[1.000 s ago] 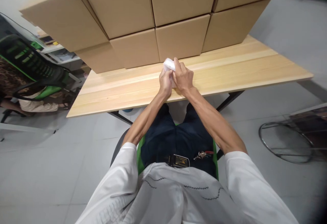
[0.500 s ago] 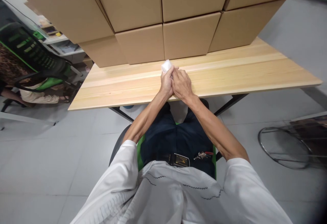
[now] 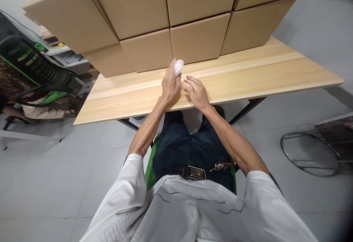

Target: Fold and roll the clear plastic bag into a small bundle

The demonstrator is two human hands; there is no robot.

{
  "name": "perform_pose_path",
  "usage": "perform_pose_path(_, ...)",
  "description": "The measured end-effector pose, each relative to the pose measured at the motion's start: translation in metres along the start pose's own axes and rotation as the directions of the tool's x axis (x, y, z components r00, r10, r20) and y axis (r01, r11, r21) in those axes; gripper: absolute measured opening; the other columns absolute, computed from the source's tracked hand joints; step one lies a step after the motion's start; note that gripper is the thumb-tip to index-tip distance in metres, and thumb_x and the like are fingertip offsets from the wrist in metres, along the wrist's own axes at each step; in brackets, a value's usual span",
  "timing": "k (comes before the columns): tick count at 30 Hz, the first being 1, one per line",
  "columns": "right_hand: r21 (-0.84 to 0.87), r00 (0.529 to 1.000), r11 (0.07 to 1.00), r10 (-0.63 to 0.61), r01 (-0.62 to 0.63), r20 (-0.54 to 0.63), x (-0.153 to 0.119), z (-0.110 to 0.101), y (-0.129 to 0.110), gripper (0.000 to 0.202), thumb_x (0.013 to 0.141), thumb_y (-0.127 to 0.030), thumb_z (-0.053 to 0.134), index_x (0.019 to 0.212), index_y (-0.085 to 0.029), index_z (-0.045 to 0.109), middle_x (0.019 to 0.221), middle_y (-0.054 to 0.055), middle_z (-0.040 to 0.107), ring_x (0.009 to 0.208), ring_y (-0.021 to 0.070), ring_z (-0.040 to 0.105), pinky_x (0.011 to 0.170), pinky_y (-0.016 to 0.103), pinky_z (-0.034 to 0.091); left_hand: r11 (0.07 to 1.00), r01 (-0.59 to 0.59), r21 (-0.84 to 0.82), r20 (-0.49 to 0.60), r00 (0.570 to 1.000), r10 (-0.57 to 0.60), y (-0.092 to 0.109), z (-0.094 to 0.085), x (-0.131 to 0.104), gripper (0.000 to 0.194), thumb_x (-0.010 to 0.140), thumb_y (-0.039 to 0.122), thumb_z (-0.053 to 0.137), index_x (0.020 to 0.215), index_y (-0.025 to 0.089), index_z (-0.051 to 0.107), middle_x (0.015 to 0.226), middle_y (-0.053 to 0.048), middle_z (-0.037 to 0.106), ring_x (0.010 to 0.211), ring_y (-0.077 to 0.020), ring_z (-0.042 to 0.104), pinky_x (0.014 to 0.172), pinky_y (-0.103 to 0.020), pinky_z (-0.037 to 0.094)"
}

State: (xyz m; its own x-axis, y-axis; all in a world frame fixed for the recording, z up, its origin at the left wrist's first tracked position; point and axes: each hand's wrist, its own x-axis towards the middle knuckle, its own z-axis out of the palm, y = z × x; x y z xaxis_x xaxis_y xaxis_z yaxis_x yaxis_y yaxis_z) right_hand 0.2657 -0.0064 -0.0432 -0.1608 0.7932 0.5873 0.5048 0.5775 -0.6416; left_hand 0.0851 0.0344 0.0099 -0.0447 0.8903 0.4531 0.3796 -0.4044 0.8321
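Note:
My left hand (image 3: 171,82) is closed around a small white bundle (image 3: 179,67), whose rounded end sticks up past the thumb. The rest of the bundle is hidden in the palm, and I cannot make out whether it is paper, cloth or plastic. Just to the right, my right hand (image 3: 197,92) holds nothing, its fingers loosely bent and apart, pointing toward the left hand. A narrow gap separates the two hands. Both are over the front part of a pale wooden table (image 3: 256,73).
Stacked cardboard boxes (image 3: 198,39) fill the back of the table in two rows. At left are a black and green mesh chair (image 3: 33,65) and part of another seated person (image 3: 44,110). A round metal stool frame (image 3: 310,153) stands on the floor at right.
My hands were clasped together around the white bundle; now they are apart. The left hand has moved left with the bundle, while the right has let go and loosened its fingers.

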Motion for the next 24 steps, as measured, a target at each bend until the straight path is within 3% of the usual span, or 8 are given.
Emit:
perform_pose_path(3, 0.176, 0.981, 0.973, 0.166, -0.148, -0.096, 0.002, 0.000, 0.014, 0.085, 0.130, -0.085, 0.037, 0.162, -0.023, 0.086, 0.169, 0.024, 0.085, 0.155, 0.0420, 0.083, 0.139, 0.066, 0.066, 0.982, -0.062, 0.176, 0.135, 0.990, 0.038, -0.001, -0.015, 0.008, 0.052, 0.117, 0.060, 0.088, 0.157, 0.028, 0.082, 0.156, -0.021, 0.086, 0.178, -0.0496, 0.066, 0.150, -0.062, 0.051)
perform_pose_path(6, 0.302, 0.953, 0.920, 0.289, -0.251, -0.087, 0.008, 0.000, 0.025, 0.083, 0.125, -0.088, 0.048, 0.167, -0.025, 0.082, 0.168, 0.023, 0.085, 0.137, 0.0397, 0.089, 0.121, 0.063, 0.076, 0.998, 0.001, 0.056, 0.241, 0.970, -0.015, -0.007, -0.013, 0.011, 0.055, 0.114, 0.071, 0.090, 0.148, 0.029, 0.082, 0.140, -0.018, 0.090, 0.164, -0.0473, 0.078, 0.142, -0.065, 0.060)
perform_pose_path(10, 0.275, 0.954, 0.925, 0.292, -0.261, -0.075, 0.016, -0.004, 0.032, 0.067, 0.125, -0.071, 0.056, 0.168, -0.027, 0.082, 0.169, 0.021, 0.085, 0.145, 0.0387, 0.086, 0.122, 0.063, 0.075, 0.969, 0.177, -0.170, 0.332, 0.936, -0.113, -0.024, 0.005, 0.013, 0.059, 0.105, 0.079, 0.099, 0.124, 0.027, 0.079, 0.111, -0.012, 0.084, 0.128, -0.0438, 0.091, 0.127, -0.072, 0.071)
perform_pose_path(14, 0.161, 0.963, 0.953, 0.267, -0.258, -0.034, 0.023, -0.009, 0.030, 0.059, 0.116, -0.043, 0.060, 0.166, -0.022, 0.084, 0.170, 0.022, 0.086, 0.157, 0.0407, 0.081, 0.134, 0.068, 0.069, 0.940, 0.300, -0.165, 0.388, 0.896, -0.218, -0.042, 0.021, 0.024, 0.055, 0.107, 0.078, 0.094, 0.108, 0.027, 0.073, 0.095, -0.008, 0.079, 0.103, -0.0377, 0.091, 0.113, -0.069, 0.076)
perform_pose_path(16, 0.097, 0.967, 0.962, 0.254, -0.254, 0.012, 0.025, -0.012, 0.026, 0.064, 0.111, -0.033, 0.059, 0.168, -0.019, 0.083, 0.174, 0.022, 0.084, 0.160, 0.0405, 0.080, 0.139, 0.067, 0.065, 0.948, 0.298, -0.114, 0.384, 0.893, -0.234, -0.048, 0.024, 0.034, 0.053, 0.108, 0.075, 0.092, 0.105, 0.027, 0.072, 0.093, -0.008, 0.079, 0.101, -0.0360, 0.090, 0.113, -0.066, 0.076)
perform_pose_path(19, -0.011, 0.974, 0.978, 0.207, -0.207, 0.094, 0.029, -0.016, 0.019, 0.065, 0.111, -0.026, 0.056, 0.169, -0.016, 0.083, 0.173, 0.022, 0.085, 0.160, 0.0401, 0.079, 0.139, 0.062, 0.064, 0.973, 0.224, 0.048, 0.339, 0.913, -0.226, -0.054, 0.022, 0.047, 0.044, 0.108, 0.066, 0.093, 0.112, 0.027, 0.073, 0.097, -0.012, 0.082, 0.117, -0.0412, 0.091, 0.124, -0.066, 0.070)
perform_pose_path(24, -0.176, 0.961, 0.983, 0.105, -0.061, 0.257, 0.028, -0.017, 0.011, 0.052, 0.113, -0.018, 0.053, 0.145, -0.016, 0.093, 0.154, 0.021, 0.092, 0.146, 0.0391, 0.082, 0.135, 0.055, 0.063, 0.901, 0.030, 0.434, 0.317, 0.930, -0.184, -0.049, 0.004, 0.044, 0.025, 0.117, 0.052, 0.075, 0.128, 0.031, 0.076, 0.105, -0.018, 0.092, 0.137, -0.0495, 0.090, 0.132, -0.067, 0.062)
